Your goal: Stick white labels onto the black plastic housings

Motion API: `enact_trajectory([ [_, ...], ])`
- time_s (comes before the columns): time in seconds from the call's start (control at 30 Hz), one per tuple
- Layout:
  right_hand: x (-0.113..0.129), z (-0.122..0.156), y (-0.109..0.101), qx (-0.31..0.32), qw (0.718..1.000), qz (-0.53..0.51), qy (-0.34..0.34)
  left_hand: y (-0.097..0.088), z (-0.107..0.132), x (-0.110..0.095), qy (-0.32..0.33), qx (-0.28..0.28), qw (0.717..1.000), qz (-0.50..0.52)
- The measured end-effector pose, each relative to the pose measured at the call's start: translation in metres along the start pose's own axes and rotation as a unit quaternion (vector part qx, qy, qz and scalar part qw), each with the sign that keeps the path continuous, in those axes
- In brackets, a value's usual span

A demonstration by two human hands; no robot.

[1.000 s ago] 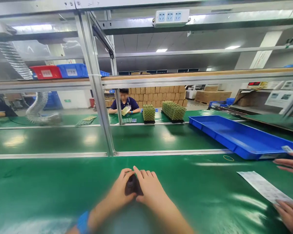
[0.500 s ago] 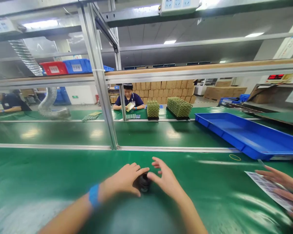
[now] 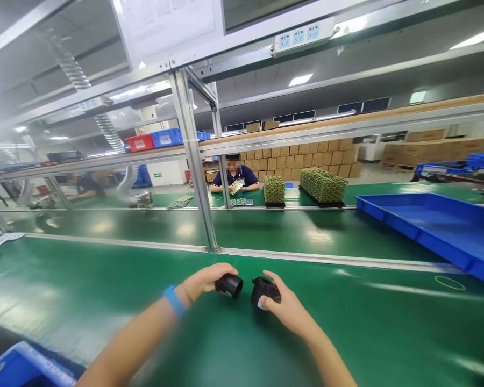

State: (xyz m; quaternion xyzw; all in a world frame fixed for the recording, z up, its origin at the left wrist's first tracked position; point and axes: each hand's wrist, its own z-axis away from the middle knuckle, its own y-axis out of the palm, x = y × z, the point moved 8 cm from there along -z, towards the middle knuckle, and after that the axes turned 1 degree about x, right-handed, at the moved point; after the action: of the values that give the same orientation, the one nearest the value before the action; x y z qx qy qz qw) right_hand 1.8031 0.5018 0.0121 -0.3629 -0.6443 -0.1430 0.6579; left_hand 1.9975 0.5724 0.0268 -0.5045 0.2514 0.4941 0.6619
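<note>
My left hand, with a blue band at the wrist, is closed around a short black cylinder that lies tilted on its side. Its round end faces right and looks hollow. My right hand grips a wider black round part with an opening on top and a small white label low on its side. A narrow gap separates the two black parts, both over the green work surface.
A blue tray stands at right, near a yellow rubber band. A metal post rises ahead. Beyond it, a person sits near stacked green-yellow parts. A blue bin is at lower left.
Both hands were around one black object; now each holds a separate black part. The view has turned left, and the hand with the printed sheet at right is out of view.
</note>
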Motion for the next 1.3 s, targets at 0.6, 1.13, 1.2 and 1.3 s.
enact_trajectory([
  [0.6, -0.017, -0.008, 0.030, -0.018, 0.983, 0.167, -0.069, 0.038, 0.036, -0.020, 0.252, -0.039, 0.911, -0.323],
  [1.13, 0.001, 0.011, 0.038, 0.032, 0.995, 0.094, 0.025, 0.049, -0.001, 0.010, 0.303, -0.072, 0.864, -0.397],
  [1.2, 0.002, 0.008, 0.035, 0.047, 0.995, 0.083, -0.005, 0.047, -0.001, 0.009, 0.278, -0.080, 0.877, -0.383],
  [1.3, -0.010, 0.000, 0.013, -0.037, 0.997, 0.066, 0.008, 0.030, 0.015, -0.003, 0.243, -0.126, 0.905, -0.327],
])
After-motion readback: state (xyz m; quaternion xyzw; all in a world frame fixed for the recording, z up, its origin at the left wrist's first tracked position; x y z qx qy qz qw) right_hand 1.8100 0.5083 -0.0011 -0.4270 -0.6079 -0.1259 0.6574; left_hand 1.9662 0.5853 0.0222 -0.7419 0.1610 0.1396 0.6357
